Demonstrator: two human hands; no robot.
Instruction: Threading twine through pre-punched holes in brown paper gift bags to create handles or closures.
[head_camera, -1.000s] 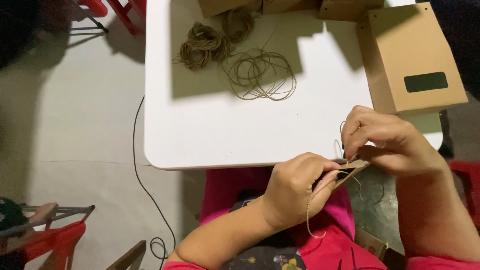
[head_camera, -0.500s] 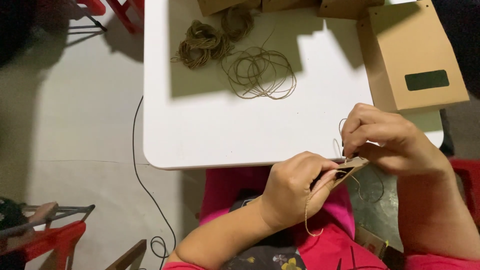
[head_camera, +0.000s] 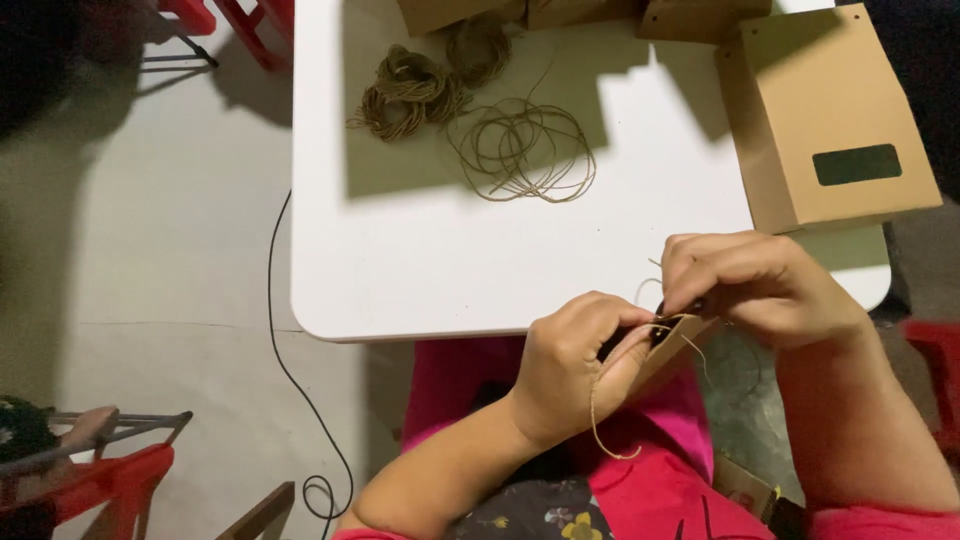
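Left hand (head_camera: 570, 365) pinches small brown card tag (head_camera: 668, 352) and thin twine strand (head_camera: 598, 425) at table edge (head_camera: 420, 325), above pink lap. Right hand (head_camera: 755, 285) pinches twine end at tag's top. Over last second, hands barely shift; tag stays between them, so threading looks ongoing. Loose twine coils (head_camera: 520, 150) and brown paper bag (head_camera: 825, 125) lie farther up table.

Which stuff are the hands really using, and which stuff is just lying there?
In use: small brown card piece, thin twine, left hand, right hand.

Lying about: loose twine coils, twine bundles, brown paper box, black cable on the floor.
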